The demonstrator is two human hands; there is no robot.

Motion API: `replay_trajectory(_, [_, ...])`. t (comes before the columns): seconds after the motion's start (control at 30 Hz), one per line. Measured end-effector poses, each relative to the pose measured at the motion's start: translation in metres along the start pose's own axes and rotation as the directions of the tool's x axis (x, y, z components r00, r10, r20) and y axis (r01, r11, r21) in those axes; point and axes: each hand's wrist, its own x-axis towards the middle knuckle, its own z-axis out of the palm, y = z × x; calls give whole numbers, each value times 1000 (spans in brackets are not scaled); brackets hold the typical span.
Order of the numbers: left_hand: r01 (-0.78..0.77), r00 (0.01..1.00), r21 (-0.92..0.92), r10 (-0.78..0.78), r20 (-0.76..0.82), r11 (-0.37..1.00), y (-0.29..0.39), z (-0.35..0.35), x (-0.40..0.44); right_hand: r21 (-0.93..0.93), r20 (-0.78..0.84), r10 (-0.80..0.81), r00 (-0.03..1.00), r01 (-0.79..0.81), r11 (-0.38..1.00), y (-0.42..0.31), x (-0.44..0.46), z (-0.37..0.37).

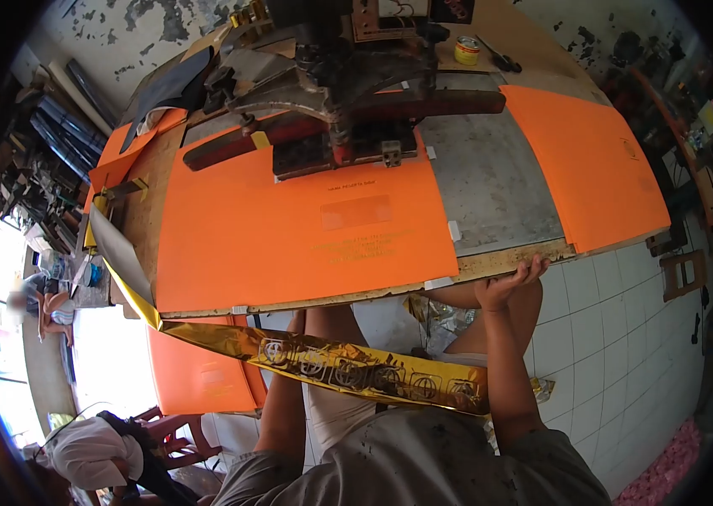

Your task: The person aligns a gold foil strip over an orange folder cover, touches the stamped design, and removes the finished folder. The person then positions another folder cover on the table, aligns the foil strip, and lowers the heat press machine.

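Observation:
My right hand point(512, 280) rests at the front edge of the worktable, its fingers curled up over the wooden rim. My left hand point(297, 320) is mostly hidden under the table's edge and behind the gold foil strip. That foil strip point(373, 374), marked with cut-out emblem shapes, stretches across my lap. An orange sheet point(289, 232) with gold lettering lies on the table beneath a dark metal press point(344, 126). Bare grey plate point(495, 181) shows to the right of the sheet.
A stack of orange sheets point(592, 169) lies at the table's right. Behind stands a small yellow tin point(466, 51). More orange sheets point(205, 371) sit low at the left. A person point(95, 451) is at the lower left; another sits farther off.

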Motion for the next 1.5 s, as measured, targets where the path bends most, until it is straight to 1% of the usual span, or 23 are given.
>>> replay_trajectory(0.37, [34, 999, -28, -33, 17, 999, -7, 24, 1, -40, 3, -11, 1000, 11, 999, 2, -5, 3])
replay_trajectory(0.47, [40, 999, -32, -40, 16, 999, -9, 26, -2, -24, -4, -9, 1000, 9, 1000, 5, -8, 4])
replay_trajectory(0.67, [53, 999, -39, -53, 12, 998, -12, 23, -2, -9, 45, 1, 999, -1, 1000, 6, -10, -1])
replay_trajectory(0.83, [55, 998, -38, -54, 15, 998, -11, 23, 1, -28, -1, -6, 1000, 6, 1000, 0, -5, 4])
replay_trajectory(1.07, [61, 998, -39, -60, 19, 997, -14, 21, 2, -4, -20, 11, 1000, -11, 1000, -1, -4, 4])
replay_trajectory(1.2, [62, 998, -45, -61, 22, 997, -14, 25, 5, -34, -27, 3, 1000, -4, 999, 3, -7, 8])
replay_trajectory(1.37, [57, 998, -54, -56, 26, 997, -11, 35, 11, -27, -27, 7, 1000, -7, 1000, 2, -7, 7])
replay_trajectory(1.5, [63, 998, -57, -61, 28, 996, -13, 38, 12, -15, 9, 20, 1000, -20, 1000, 1, -9, 3])
